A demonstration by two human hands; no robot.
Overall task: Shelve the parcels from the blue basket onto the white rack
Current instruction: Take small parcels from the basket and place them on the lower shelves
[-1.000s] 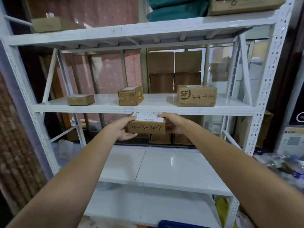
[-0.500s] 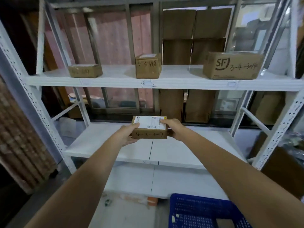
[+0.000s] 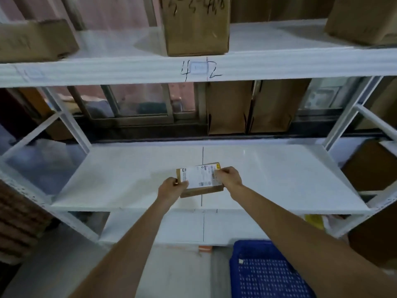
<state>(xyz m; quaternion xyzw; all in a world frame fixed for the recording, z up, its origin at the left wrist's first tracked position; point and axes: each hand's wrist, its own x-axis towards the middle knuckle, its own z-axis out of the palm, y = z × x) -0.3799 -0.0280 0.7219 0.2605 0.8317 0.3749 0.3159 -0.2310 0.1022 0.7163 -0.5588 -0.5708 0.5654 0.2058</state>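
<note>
A small flat brown parcel (image 3: 200, 179) with a white shipping label on top is held between both hands, low over the front middle of the white rack's lower shelf (image 3: 268, 173). My left hand (image 3: 171, 188) grips its left end and my right hand (image 3: 228, 176) its right end. Whether the parcel rests on the shelf I cannot tell. The blue basket (image 3: 266, 274) stands on the floor at the bottom right, partly behind my right forearm.
On the shelf above, marked "4 2", stand a brown box at the left (image 3: 36, 39), a taller box (image 3: 195, 26) in the middle and another at the right (image 3: 363, 20). Flattened cartons (image 3: 249, 106) lean behind the rack. White uprights (image 3: 341, 125) and braces flank the shelf.
Both hands have carried the parcel down from the level of the upper shelf to the lower shelf. My view has tilted down and closer; the blue basket has come into sight.
</note>
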